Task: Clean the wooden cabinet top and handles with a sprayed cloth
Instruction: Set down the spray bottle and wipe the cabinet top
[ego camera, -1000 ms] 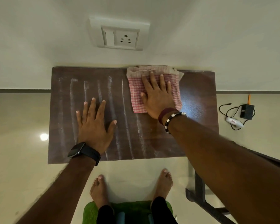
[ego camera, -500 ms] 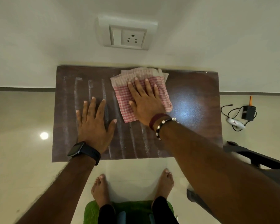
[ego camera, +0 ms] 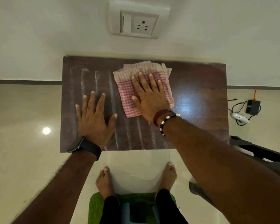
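Your flat right hand presses the cloth; your left hand lies flat. Uneven pressure risks streaks on the cabinet top.

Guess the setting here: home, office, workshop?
Most likely a room in a home. A wall socket sits above a small wooden cabinet top against the wall, bare feet stand on glossy floor tiles, and a charger lies on the floor.
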